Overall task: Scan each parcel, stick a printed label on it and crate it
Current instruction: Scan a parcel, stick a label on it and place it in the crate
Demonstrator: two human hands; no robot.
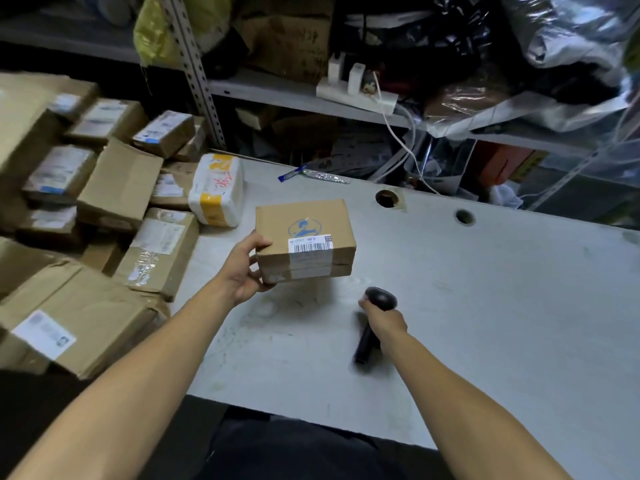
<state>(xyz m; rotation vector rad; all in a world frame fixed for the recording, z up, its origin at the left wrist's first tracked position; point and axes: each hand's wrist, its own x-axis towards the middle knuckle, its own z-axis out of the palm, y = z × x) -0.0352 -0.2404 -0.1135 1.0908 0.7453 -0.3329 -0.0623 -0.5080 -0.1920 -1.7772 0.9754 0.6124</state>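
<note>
Head view: your left hand point(242, 268) grips the parcel point(305, 239) above the table point(485, 306), right hand point(384, 318) wrapped round the scanner point(375, 323). Scanner's pointing off the barcode point(308, 244), so the scan may miss; that edge grip could slip.

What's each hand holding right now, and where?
Left hand grips the cardboard box by its left end; right hand grips the black scanner by its handle.
</note>
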